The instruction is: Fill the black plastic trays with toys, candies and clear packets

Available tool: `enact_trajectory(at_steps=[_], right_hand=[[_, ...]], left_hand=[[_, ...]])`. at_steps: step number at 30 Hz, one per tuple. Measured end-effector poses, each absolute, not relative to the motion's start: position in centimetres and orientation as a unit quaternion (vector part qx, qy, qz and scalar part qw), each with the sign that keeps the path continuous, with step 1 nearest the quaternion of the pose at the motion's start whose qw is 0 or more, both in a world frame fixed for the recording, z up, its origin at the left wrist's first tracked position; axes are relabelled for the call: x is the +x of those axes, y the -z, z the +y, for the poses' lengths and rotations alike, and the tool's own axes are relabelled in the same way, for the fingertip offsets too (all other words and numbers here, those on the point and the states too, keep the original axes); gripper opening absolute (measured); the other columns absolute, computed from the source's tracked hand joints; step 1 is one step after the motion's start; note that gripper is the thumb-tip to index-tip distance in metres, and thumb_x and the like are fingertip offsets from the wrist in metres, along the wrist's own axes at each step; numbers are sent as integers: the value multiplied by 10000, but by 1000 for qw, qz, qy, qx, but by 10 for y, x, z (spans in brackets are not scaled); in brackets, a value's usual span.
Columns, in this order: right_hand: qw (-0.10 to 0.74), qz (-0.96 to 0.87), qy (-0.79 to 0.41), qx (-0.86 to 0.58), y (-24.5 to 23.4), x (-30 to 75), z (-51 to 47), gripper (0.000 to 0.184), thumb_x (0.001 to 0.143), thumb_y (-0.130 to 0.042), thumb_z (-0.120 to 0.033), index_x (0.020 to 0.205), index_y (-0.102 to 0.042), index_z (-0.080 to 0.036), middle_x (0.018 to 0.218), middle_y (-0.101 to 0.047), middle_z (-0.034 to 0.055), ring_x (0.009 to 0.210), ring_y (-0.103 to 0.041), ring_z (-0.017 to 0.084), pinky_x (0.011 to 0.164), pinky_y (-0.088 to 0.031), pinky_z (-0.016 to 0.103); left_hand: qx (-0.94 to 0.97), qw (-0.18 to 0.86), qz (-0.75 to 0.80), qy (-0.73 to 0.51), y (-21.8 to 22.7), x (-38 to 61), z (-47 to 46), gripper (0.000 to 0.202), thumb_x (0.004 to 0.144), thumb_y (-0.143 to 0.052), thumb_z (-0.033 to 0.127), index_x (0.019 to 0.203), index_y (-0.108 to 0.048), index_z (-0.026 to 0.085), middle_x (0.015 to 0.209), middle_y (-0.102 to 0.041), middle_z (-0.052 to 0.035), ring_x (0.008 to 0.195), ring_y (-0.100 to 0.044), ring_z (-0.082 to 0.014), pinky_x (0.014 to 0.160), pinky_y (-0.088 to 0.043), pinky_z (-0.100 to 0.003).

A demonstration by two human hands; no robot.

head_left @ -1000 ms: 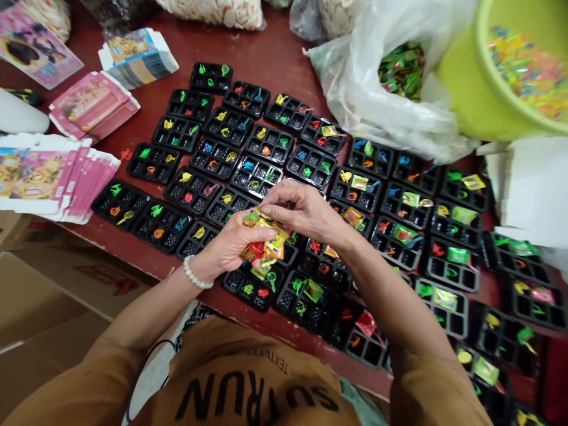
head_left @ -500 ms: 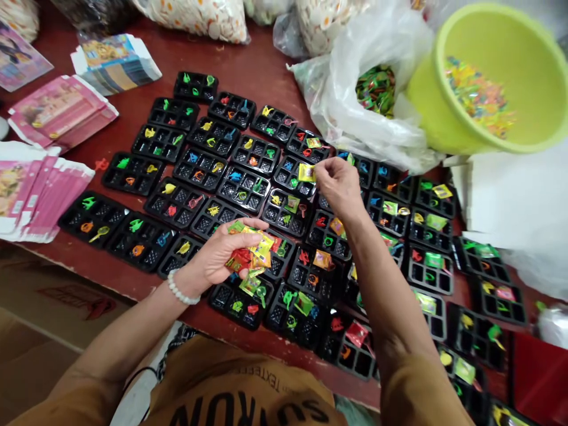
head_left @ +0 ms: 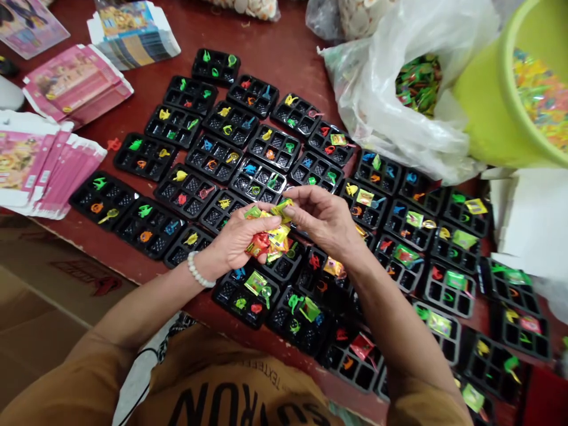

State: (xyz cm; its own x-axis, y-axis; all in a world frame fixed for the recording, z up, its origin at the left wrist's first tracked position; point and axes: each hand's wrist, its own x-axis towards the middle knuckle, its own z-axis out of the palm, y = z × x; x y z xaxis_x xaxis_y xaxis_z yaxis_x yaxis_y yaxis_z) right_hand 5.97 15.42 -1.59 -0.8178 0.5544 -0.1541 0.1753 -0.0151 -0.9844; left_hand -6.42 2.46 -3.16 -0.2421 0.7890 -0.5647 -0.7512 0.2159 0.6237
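Observation:
My left hand [head_left: 242, 234] is closed round a bunch of small shiny sachets [head_left: 277, 239], yellow, red and green. My right hand [head_left: 326, 222] meets it from the right, its thumb and fingers pinching a yellow-green sachet [head_left: 283, 207] at the top of the bunch. Both hands are above rows of black compartment trays [head_left: 217, 66], hiding a few of them. Small coloured plastic pieces, such as a yellow one [head_left: 180, 176], lie in the compartments. Trays towards the right and front also carry a sachet, like the red sachet [head_left: 361, 346].
A white plastic bag [head_left: 355, 100] of green sachets and a lime-green tub [head_left: 483, 106] of colourful pieces stand at the back right. Pink printed cartons [head_left: 75, 86] lie in stacks at the left. A red plastic piece [head_left: 114, 144] rests on the red table [head_left: 284, 41].
My right hand has come back from over a middle tray to the bunch in my left hand. The yellow sachet no longer shows over that tray. The view has shifted left.

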Motion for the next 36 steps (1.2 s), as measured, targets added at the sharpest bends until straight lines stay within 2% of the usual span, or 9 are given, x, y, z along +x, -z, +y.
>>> enact_trajectory(at_steps=[3, 6, 9, 12, 15, 24, 29, 33, 36], right_hand=[[139, -650, -694, -277, 18, 60, 152, 407, 768, -862, -469, 1025, -719, -187, 859, -705, 24, 737, -620, 124, 677, -535, 273], [157, -642, -693, -287, 17, 60, 150, 352, 761, -866, -443, 972, -737, -192, 880, -719, 24, 721, -623, 117, 680, -545, 278], [136, -644, -695, -290, 14, 59, 152, 293, 761, -857, -393, 944, -751, -190, 818, -715, 11, 664, -603, 99, 644, -533, 259], [95, -629, -714, -293, 12, 58, 156, 279, 759, -855, -362, 940, -750, -178, 736, -695, -4, 594, -575, 77, 576, -499, 221], [92, -595, -738, -303, 13, 56, 161, 303, 735, -878, -359, 934, -738, -179, 741, -687, -14, 569, -567, 64, 532, -483, 196], [66, -507, -811, -284, 18, 52, 168, 360, 677, -922, -332, 949, -727, -196, 754, -684, -31, 546, -563, 50, 509, -502, 182], [143, -621, -696, -332, 13, 59, 184, 314, 715, -865, -348, 935, -726, -172, 740, -687, -2, 552, -576, 79, 520, -512, 224], [263, -725, -486, -411, 35, 62, 234, 207, 748, -715, -219, 948, -715, -166, 707, -659, 3, 577, -583, 117, 558, -506, 270], [271, -782, -350, -439, 65, 58, 273, 193, 727, -625, -148, 897, -714, -166, 720, -658, 17, 671, -609, 157, 672, -542, 331]], left_hand=[[30, 614, 485, -622, 33, -63, 21, 398, 715, -898, 281, 990, -642, 149, 732, -677, -1, 441, -613, -131, 283, -485, -203], [33, 609, 491, -622, 34, -64, 18, 406, 714, -908, 296, 975, -632, 154, 716, -680, 1, 432, -611, -133, 283, -484, -201], [39, 609, 494, -619, 36, -64, 16, 381, 738, -896, 298, 965, -621, 162, 699, -671, 4, 436, -612, -135, 286, -486, -199], [38, 615, 493, -614, 37, -66, 14, 383, 757, -887, 322, 985, -625, 162, 713, -676, -5, 437, -616, -139, 287, -493, -208], [28, 614, 486, -621, 35, -69, 14, 405, 750, -895, 335, 1006, -636, 158, 735, -688, -17, 443, -631, -149, 290, -497, -213], [12, 622, 460, -634, 30, -73, 17, 360, 754, -893, 337, 976, -664, 171, 745, -686, -8, 432, -619, -143, 268, -481, -213], [0, 599, 476, -644, 34, -77, 17, 315, 771, -875, 308, 924, -632, 178, 764, -699, -19, 469, -633, -152, 271, -475, -211], [-13, 581, 492, -648, 33, -84, 12, 337, 757, -886, 306, 919, -617, 184, 836, -720, -29, 510, -657, -164, 273, -465, -212], [-12, 580, 493, -648, 32, -87, 8, 342, 750, -891, 309, 908, -611, 192, 818, -713, -17, 518, -669, -174, 274, -453, -208]])
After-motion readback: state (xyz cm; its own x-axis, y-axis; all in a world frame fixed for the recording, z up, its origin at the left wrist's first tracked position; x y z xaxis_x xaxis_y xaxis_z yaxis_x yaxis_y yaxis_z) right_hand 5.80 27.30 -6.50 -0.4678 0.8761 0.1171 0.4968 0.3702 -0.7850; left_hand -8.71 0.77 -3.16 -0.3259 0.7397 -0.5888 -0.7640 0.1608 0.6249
